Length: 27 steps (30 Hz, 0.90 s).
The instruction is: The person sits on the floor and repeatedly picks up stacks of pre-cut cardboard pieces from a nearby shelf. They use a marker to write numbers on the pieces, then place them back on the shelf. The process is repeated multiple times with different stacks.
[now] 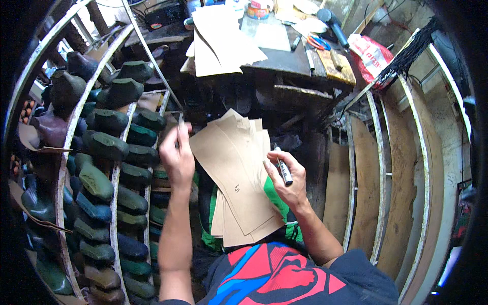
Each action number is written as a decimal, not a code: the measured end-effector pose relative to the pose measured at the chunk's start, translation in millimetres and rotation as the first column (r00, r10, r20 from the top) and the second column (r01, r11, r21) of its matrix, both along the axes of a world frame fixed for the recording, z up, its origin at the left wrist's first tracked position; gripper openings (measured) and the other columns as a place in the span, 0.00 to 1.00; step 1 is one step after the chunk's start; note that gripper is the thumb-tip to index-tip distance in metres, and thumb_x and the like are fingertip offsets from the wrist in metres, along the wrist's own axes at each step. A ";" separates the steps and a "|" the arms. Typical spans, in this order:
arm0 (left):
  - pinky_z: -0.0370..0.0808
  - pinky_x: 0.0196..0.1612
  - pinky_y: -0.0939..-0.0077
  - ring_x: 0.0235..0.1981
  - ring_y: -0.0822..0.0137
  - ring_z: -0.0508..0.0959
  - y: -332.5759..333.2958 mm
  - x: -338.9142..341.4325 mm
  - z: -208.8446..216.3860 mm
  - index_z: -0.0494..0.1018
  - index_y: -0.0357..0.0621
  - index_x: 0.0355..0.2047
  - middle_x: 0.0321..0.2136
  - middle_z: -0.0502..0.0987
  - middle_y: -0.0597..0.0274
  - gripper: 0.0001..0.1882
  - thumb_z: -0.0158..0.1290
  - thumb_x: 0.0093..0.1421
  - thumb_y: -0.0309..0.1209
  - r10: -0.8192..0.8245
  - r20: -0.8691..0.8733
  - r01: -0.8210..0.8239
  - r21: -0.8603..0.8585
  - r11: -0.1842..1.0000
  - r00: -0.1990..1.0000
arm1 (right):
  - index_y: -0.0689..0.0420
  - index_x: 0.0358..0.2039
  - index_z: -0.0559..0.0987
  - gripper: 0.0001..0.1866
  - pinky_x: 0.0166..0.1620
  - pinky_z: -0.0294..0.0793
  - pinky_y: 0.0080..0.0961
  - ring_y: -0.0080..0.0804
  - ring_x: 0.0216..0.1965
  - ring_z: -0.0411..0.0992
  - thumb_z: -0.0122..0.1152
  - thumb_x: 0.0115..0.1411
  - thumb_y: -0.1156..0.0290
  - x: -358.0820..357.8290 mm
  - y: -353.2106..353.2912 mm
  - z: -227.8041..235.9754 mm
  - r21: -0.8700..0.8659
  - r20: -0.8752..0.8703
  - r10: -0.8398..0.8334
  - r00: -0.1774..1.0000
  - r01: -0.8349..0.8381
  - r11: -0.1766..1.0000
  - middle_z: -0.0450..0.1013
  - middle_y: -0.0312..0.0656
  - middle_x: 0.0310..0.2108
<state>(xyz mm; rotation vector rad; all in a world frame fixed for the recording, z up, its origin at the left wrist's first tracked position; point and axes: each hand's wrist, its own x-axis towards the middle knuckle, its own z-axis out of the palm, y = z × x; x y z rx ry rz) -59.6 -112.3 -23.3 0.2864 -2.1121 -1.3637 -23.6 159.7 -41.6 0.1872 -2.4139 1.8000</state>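
Observation:
Across my lap lies a loose stack of brown paper pattern pieces (229,165), fanned out with curved edges. The top piece bears a small handwritten mark. Right of the stack, my right hand (291,178) is closed around a black-and-white marker pen (283,168), its upper end pointing away from me. My left hand (178,158) is raised just beyond the stack's left edge, apart from the paper. Its fingers are drawn together and slightly blurred, with a small pale bit at the fingertips that I cannot make out.
Shoe lasts (104,147) in dark green and black fill the rack at left. A cluttered workbench (284,71) stands ahead, bearing white sheets (223,43), a blue-handled tool (333,28) and a red-and-white plastic bag (371,56). At right is a metal-framed shelf rack (378,168) with brown boards.

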 end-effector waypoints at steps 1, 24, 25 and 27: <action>0.79 0.41 0.67 0.36 0.60 0.84 -3.6 -29.0 15.4 0.81 0.30 0.46 0.35 0.85 0.52 0.17 0.57 0.71 0.36 0.000 -0.123 -0.010 -0.080 0.997 0.992 | 0.63 0.50 0.81 0.13 0.49 0.78 0.21 0.21 0.43 0.78 0.69 0.66 0.74 -3.0 -0.1 3.6 0.039 -0.011 -0.006 1.000 0.006 0.999 0.81 0.40 0.42; 0.67 0.29 0.86 0.26 0.83 0.70 12.2 -45.2 101.6 0.72 0.34 0.58 0.35 0.78 0.68 0.26 0.62 0.62 0.33 -0.165 -0.337 0.297 0.390 0.872 0.927 | 0.63 0.66 0.70 0.33 0.41 0.78 0.24 0.28 0.35 0.80 0.42 0.78 0.46 4.5 54.3 0.9 -0.461 0.173 -0.135 0.976 0.201 0.864 0.82 0.49 0.44; 0.69 0.31 0.86 0.29 0.82 0.72 24.4 -8.1 87.2 0.71 0.35 0.59 0.37 0.79 0.66 0.24 0.60 0.64 0.30 -0.147 -0.320 0.279 0.420 0.863 0.936 | 0.65 0.65 0.70 0.34 0.41 0.78 0.23 0.28 0.35 0.80 0.41 0.78 0.45 4.6 56.2 1.6 -0.506 0.125 -0.143 0.982 0.187 0.842 0.82 0.50 0.43; 0.73 0.36 0.84 0.33 0.81 0.76 45.3 60.1 55.1 0.70 0.35 0.59 0.37 0.80 0.64 0.21 0.57 0.67 0.26 -0.179 -0.147 0.226 0.447 0.865 0.973 | 0.70 0.63 0.71 0.37 0.42 0.79 0.24 0.29 0.37 0.80 0.39 0.78 0.44 6.8 55.5 4.9 -0.524 0.056 -0.148 0.987 0.155 0.838 0.81 0.51 0.42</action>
